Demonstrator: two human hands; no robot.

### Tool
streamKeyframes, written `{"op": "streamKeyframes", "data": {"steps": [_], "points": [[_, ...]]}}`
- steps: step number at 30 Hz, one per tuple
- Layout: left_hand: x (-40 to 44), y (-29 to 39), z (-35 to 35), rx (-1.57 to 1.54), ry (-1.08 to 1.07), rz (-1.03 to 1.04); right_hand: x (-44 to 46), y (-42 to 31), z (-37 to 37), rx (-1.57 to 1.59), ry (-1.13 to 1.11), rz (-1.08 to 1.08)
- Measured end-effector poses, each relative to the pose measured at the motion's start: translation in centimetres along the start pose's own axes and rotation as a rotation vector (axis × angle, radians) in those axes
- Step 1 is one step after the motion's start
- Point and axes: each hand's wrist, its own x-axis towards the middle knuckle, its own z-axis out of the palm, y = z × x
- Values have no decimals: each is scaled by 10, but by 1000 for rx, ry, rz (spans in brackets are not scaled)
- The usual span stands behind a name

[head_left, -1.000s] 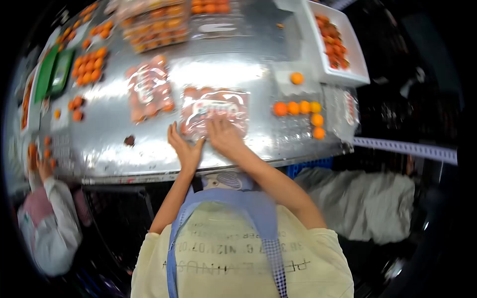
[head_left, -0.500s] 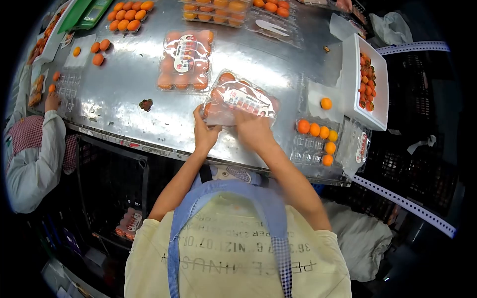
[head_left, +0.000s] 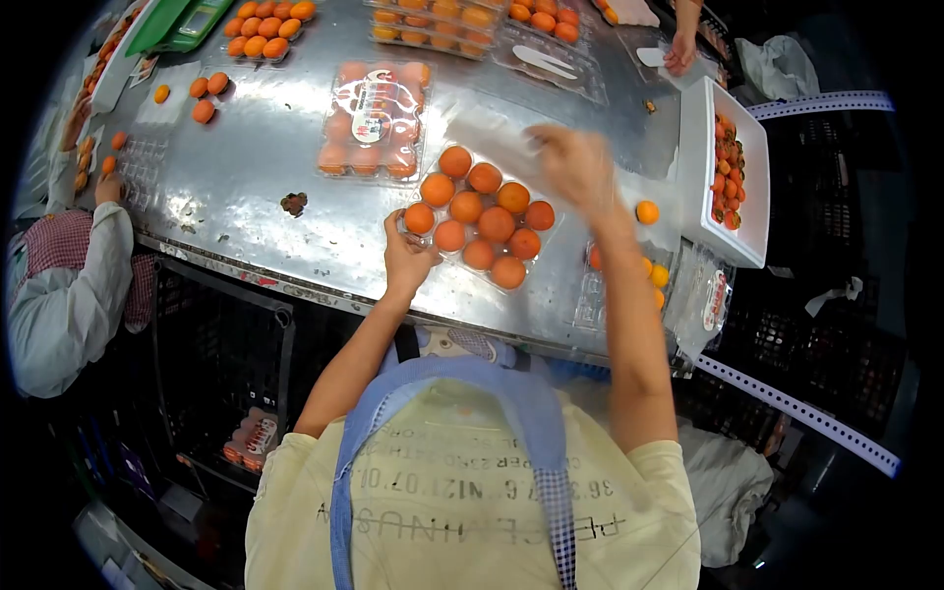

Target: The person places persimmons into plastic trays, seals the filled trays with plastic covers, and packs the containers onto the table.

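A clear plastic fruit pack [head_left: 539,258] lies open in front of me, filled with several round orange fruits [head_left: 497,225] like persimmons. My left hand [head_left: 407,260] grips the pack's near left edge between thumb and fingers. Over the pack's far right side is my right hand [head_left: 575,172], its fingers smeared by motion. Beside those fingertips, a blurred see-through sheet, seemingly the lid [head_left: 492,133], stretches away from the pack. A closed, labelled pack [head_left: 375,120] of the same fruit sits just beyond on the metal table [head_left: 246,157].
To the right are a partly filled tray [head_left: 593,295], a single fruit [head_left: 646,211] and a white foam box [head_left: 695,167] of fruit. More packs [head_left: 433,25] stand at the back. Co-workers' hands appear at left [head_left: 108,189] and far right [head_left: 680,51]. A brown scrap [head_left: 294,204] lies on the table.
The lid with its label has come off the top of the pack, baring the fruits. My right hand has risen away and to the right. My left hand keeps its place.
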Motion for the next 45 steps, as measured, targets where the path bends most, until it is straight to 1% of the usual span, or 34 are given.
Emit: {"op": "streamKeyframes", "data": {"steps": [1, 4, 7, 10, 12, 15, 16, 19, 21, 22, 23, 24, 25, 27, 28, 29, 31, 35, 37, 38, 41, 42, 45], "points": [[-1, -2, -1, -21, 0, 11, 10, 13, -15, 68, 33, 79], [-4, -2, -4, -46, -53, 32, 21, 35, -31, -25, -42, 151], [-25, 13, -7, -103, -132, -193, 23, 60, -17, -218, -139, 118], [-53, 22, -12, -84, -128, -265, 28, 66, -5, -248, -115, 104], [-65, 16, -23, -9, -157, -314, 36, 70, 8, -300, -151, 140], [-74, 42, -41, -80, -260, -541, 48, 83, 25, -355, -162, 154], [-72, 49, -46, 10, -270, -533, 52, 88, 31, -369, -159, 153], [-50, 48, -66, 369, -282, -399, 62, 100, 46, -399, -198, 194], [-38, 48, -74, 615, -254, -157, 66, 105, 56, -378, -182, 223], [-31, 47, -75, 528, -218, -174, 65, 109, 60, -369, -176, 241], [-24, 47, -75, 440, -182, -190, 62, 115, 64, -371, -176, 215], [-14, 38, -74, 211, -98, -228, 60, 120, 68, -371, -174, 180], [-7, 49, -67, 24, -54, -266, 63, 123, 74, -365, -164, 130], [13, 54, -56, -205, 19, -332, 64, 129, 84, -314, -184, 197], [26, 47, -52, -309, 40, -288, 67, 128, 84, -281, -209, 241], [36, 52, -46, -382, 47, -288, 68, 127, 85, -249, -242, 289], [54, 60, -35, -532, 50, -276, 69, 131, 92, -280, -205, 273], [79, 67, -26, -626, 25, -323, 74, 131, 98, -311, -240, 263], [81, 68, -22, -670, 19, -336, 74, 135, 105, -315, -248, 252], [80, 73, -20, -743, 2, -338, 76, 136, 107, -321, -253, 251], [88, 68, -25, -787, -29, -346, 81, 127, 110, -323, -285, 230], [86, 73, -26, -816, -25, -352, 84, 122, 112, -325, -297, 214], [75, 110, -30, -870, -67, -272, 95, 108, 126, -319, -323, 161]]}}
